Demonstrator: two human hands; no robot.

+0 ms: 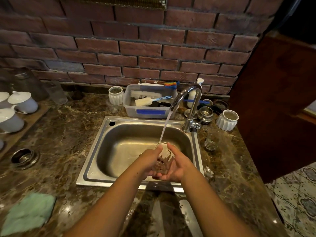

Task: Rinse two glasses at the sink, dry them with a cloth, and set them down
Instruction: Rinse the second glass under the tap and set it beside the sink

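Observation:
Over the steel sink (95, 144) I hold a clear glass (163, 158) under the running stream from the chrome tap (189, 106). My left hand (150, 161) wraps the glass from the left, and my right hand (177, 165) cups it from the right and below. Water falls into the glass's open mouth. A second clear glass (212, 141) stands upright on the marble counter to the right of the sink. A pale green cloth (29, 213) lies on the counter at the near left.
A plastic tub (148, 112) with brushes stands behind the sink. White ribbed pots (227, 119) and a soap pump sit around the tap. White lidded cups (22, 101) rest on a wooden board at the left, and a metal ring (24, 158) lies near it. A dark wooden panel (277, 103) rises at the right.

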